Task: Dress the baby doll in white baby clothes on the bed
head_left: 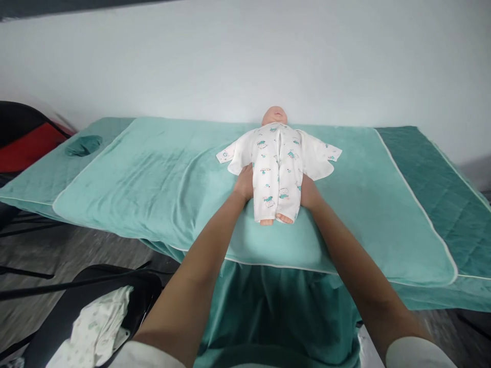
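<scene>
A baby doll (274, 116) lies on its back, its head toward the wall and its feet toward me. White printed baby clothes (268, 168) cover its body and legs, with both sleeves spread out and loose side flaps flaring at the waist. The toes peek out at the hems. My left hand (244, 183) is against the doll's left-hand side in the picture, below the flap. Opposite it, my right hand (310, 192) presses in at the other side. Both hands clasp the clothed doll between them; most fingers are hidden by the cloth and body.
A light green cover (172, 168) lies over a long massage bed, which has a face hole (83, 145) at the left end. Behind it rises a white wall (230, 61). At lower left, a black chair (111, 276) holds crumpled white printed cloth (100, 322). A red-and-black chair (30, 145) stands farther left.
</scene>
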The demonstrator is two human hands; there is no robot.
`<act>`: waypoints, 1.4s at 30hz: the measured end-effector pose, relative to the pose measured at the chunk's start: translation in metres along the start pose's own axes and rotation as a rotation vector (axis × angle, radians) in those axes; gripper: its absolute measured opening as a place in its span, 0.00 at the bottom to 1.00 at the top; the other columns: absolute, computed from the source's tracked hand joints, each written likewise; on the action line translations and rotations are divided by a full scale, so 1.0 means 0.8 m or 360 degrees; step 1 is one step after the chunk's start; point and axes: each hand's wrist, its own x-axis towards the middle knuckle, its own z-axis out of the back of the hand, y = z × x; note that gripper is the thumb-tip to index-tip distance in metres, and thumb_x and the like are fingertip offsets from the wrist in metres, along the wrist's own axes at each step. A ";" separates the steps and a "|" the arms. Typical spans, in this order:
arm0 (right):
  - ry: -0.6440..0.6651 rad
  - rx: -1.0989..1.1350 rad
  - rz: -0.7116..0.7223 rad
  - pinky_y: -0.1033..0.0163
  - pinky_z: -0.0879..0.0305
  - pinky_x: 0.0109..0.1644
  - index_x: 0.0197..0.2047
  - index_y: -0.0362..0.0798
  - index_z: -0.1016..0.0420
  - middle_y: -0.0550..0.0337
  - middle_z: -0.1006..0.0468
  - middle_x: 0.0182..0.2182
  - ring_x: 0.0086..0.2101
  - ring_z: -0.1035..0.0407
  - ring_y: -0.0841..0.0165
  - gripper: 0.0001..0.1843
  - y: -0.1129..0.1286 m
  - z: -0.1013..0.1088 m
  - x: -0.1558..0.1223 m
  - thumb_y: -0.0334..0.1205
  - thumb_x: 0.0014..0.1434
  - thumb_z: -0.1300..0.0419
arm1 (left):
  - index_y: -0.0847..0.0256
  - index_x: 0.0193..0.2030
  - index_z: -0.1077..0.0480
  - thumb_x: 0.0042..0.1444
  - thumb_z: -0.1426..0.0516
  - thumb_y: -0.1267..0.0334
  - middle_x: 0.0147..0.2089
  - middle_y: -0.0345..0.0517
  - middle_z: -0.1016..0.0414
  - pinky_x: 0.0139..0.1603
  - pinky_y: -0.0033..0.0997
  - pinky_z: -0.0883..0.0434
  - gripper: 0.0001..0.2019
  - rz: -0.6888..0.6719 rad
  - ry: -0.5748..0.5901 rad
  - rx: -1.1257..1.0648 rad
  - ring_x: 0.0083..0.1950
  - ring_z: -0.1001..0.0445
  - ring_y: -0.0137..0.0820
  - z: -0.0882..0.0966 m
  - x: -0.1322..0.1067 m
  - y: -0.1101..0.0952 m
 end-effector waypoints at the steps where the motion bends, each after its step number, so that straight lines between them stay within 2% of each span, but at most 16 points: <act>1: 0.0000 -0.0028 0.0003 0.40 0.29 0.62 0.59 0.49 0.24 0.46 0.20 0.57 0.57 0.26 0.46 0.29 -0.001 -0.002 0.001 0.55 0.59 0.39 | 0.60 0.59 0.26 0.64 0.44 0.57 0.60 0.57 0.23 0.68 0.48 0.34 0.19 0.0018 0.0012 0.0013 0.65 0.29 0.50 0.001 -0.001 -0.001; 5: 0.0002 -0.0136 0.0091 0.44 0.29 0.63 0.58 0.47 0.24 0.44 0.20 0.57 0.58 0.27 0.47 0.26 -0.001 -0.003 0.004 0.51 0.62 0.40 | 0.61 0.61 0.28 0.64 0.44 0.59 0.61 0.57 0.23 0.68 0.46 0.34 0.20 0.0067 0.0052 0.0100 0.65 0.29 0.47 0.007 -0.013 -0.004; 11: 0.0104 -0.0278 0.0123 0.46 0.32 0.63 0.55 0.47 0.21 0.46 0.19 0.55 0.58 0.28 0.49 0.21 0.009 0.005 0.003 0.46 0.62 0.42 | 0.63 0.63 0.28 0.64 0.45 0.64 0.65 0.59 0.26 0.69 0.47 0.36 0.21 -0.0175 0.0048 0.0254 0.71 0.35 0.49 0.016 -0.051 0.007; 13: 0.0128 -0.0384 0.0062 0.49 0.29 0.56 0.50 0.46 0.20 0.45 0.18 0.51 0.53 0.26 0.49 0.18 0.012 0.007 0.000 0.45 0.61 0.42 | 0.62 0.63 0.27 0.64 0.45 0.65 0.65 0.58 0.26 0.69 0.47 0.37 0.21 -0.0229 0.0055 0.0297 0.73 0.37 0.48 0.018 -0.059 0.010; 15: 0.0127 -0.0520 -0.0015 0.53 0.30 0.46 0.41 0.45 0.19 0.46 0.17 0.42 0.44 0.24 0.52 0.13 0.014 0.009 -0.004 0.42 0.59 0.42 | 0.62 0.63 0.27 0.64 0.46 0.66 0.65 0.57 0.26 0.69 0.47 0.38 0.22 -0.0218 0.0073 0.0327 0.74 0.38 0.48 0.018 -0.062 0.010; 18: 0.0115 -0.0627 -0.0074 0.59 0.39 0.35 0.26 0.47 0.25 0.51 0.22 0.28 0.32 0.29 0.60 0.10 0.015 0.012 -0.009 0.40 0.56 0.43 | 0.63 0.64 0.28 0.65 0.47 0.65 0.65 0.57 0.25 0.69 0.47 0.38 0.22 -0.0155 0.0093 0.0349 0.73 0.37 0.47 0.018 -0.060 0.009; 21: 0.0065 -0.0600 -0.0092 0.61 0.47 0.31 0.22 0.48 0.31 0.56 0.27 0.24 0.28 0.34 0.65 0.12 0.016 0.017 -0.011 0.37 0.56 0.46 | 0.63 0.62 0.26 0.64 0.46 0.64 0.63 0.58 0.24 0.69 0.46 0.37 0.21 -0.0153 0.0100 0.0352 0.72 0.36 0.47 0.017 -0.058 0.009; 27: -0.0052 -0.0425 -0.0141 0.61 0.50 0.32 0.21 0.49 0.35 0.58 0.28 0.23 0.27 0.37 0.67 0.12 0.021 0.021 -0.009 0.34 0.56 0.49 | 0.61 0.53 0.21 0.62 0.45 0.65 0.58 0.57 0.22 0.65 0.46 0.34 0.16 -0.0161 0.0041 0.0330 0.68 0.32 0.47 0.015 -0.060 0.014; 30: -0.0146 -0.0319 -0.0209 0.61 0.44 0.34 0.24 0.50 0.32 0.57 0.25 0.25 0.29 0.33 0.65 0.12 0.020 0.022 -0.008 0.34 0.56 0.50 | 0.60 0.46 0.21 0.62 0.45 0.66 0.53 0.56 0.20 0.59 0.45 0.31 0.12 -0.0101 -0.0049 0.0286 0.61 0.27 0.45 0.014 -0.062 0.015; 33: -0.0363 -0.0086 -0.0347 0.60 0.35 0.40 0.29 0.51 0.27 0.57 0.21 0.30 0.34 0.28 0.63 0.12 0.015 0.023 -0.010 0.32 0.55 0.51 | 0.58 0.40 0.22 0.61 0.49 0.73 0.50 0.53 0.19 0.55 0.42 0.29 0.14 0.0053 -0.0215 0.0200 0.55 0.25 0.42 0.012 -0.064 0.018; 35: -0.0520 -0.0028 -0.0487 0.58 0.33 0.43 0.32 0.51 0.26 0.57 0.20 0.32 0.35 0.27 0.62 0.13 0.005 0.026 -0.010 0.32 0.54 0.52 | 0.57 0.36 0.24 0.59 0.51 0.76 0.48 0.51 0.19 0.54 0.40 0.29 0.15 0.0182 -0.0328 0.0129 0.54 0.26 0.40 0.010 -0.065 0.022; 38: -0.0711 -0.0182 -0.0672 0.53 0.32 0.49 0.39 0.49 0.25 0.51 0.21 0.39 0.42 0.27 0.58 0.14 -0.023 0.034 -0.004 0.33 0.55 0.51 | 0.56 0.35 0.26 0.58 0.51 0.75 0.44 0.49 0.20 0.53 0.40 0.29 0.14 0.0368 -0.0426 0.0037 0.50 0.26 0.40 0.008 -0.064 0.028; 42: -0.0732 -0.0508 -0.0962 0.41 0.36 0.57 0.48 0.43 0.26 0.38 0.24 0.50 0.51 0.32 0.48 0.19 -0.064 0.051 0.014 0.40 0.54 0.43 | 0.56 0.41 0.26 0.62 0.51 0.71 0.47 0.51 0.21 0.54 0.44 0.30 0.12 0.0609 -0.0517 -0.0019 0.52 0.26 0.42 0.005 -0.053 0.036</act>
